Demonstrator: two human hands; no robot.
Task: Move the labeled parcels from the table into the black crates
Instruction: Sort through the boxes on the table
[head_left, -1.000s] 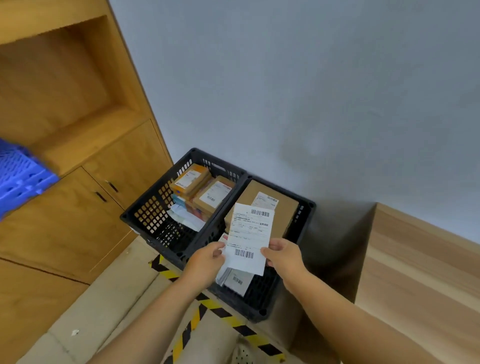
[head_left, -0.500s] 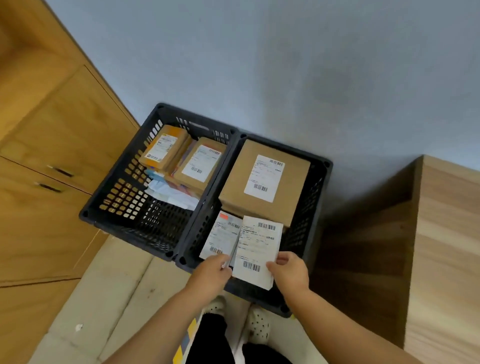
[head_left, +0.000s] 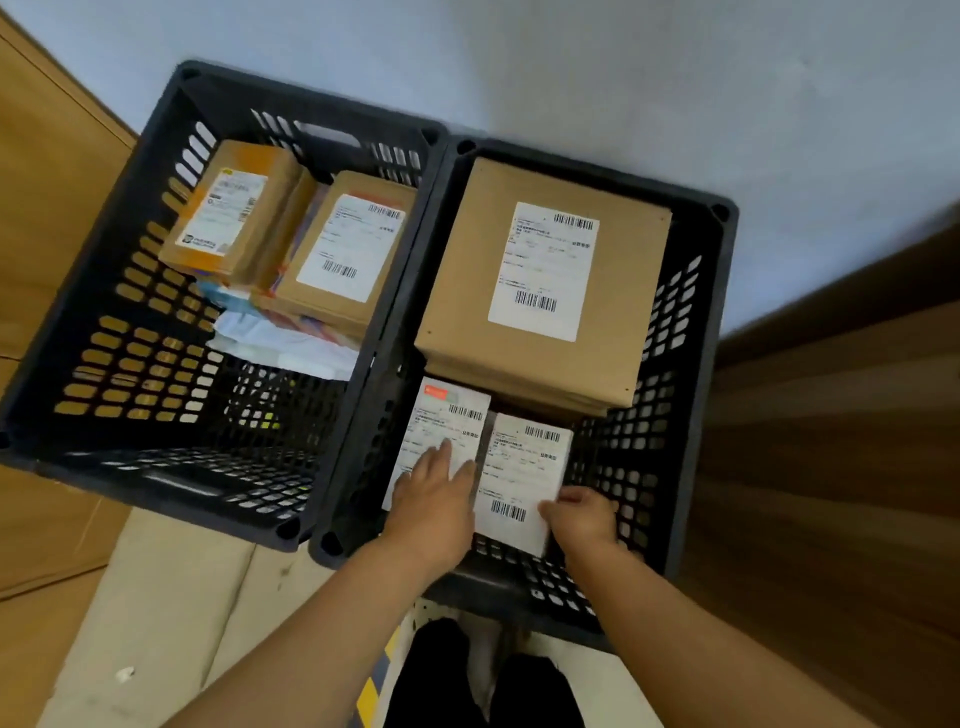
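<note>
Two black crates stand side by side against the wall: the left crate (head_left: 78, 332) and the right crate (head_left: 696, 395). In the right crate a large brown labeled box (head_left: 623, 291) fills the far half. In front of it lie two small white-labeled parcels. My left hand (head_left: 434, 499) rests flat, fingers straight, on the left small parcel (head_left: 447, 421). My right hand (head_left: 582, 514) holds the near right edge of the right small parcel (head_left: 524, 467), down inside the crate. The left crate holds two brown labeled boxes (head_left: 234, 213) (head_left: 348, 249) on top of white mailers (head_left: 280, 343).
A wooden cabinet (head_left: 47, 171) stands to the left of the crates and a wooden table side (head_left: 831, 441) to the right. The grey wall (head_left: 571, 67) is behind. Yellow-black floor tape (head_left: 374, 691) and my legs show below the crates.
The small parcel held up in both hands came down into the near part of the right crate. My left hand let go and now lies flat on the neighbouring parcel. The camera tilted downward.
</note>
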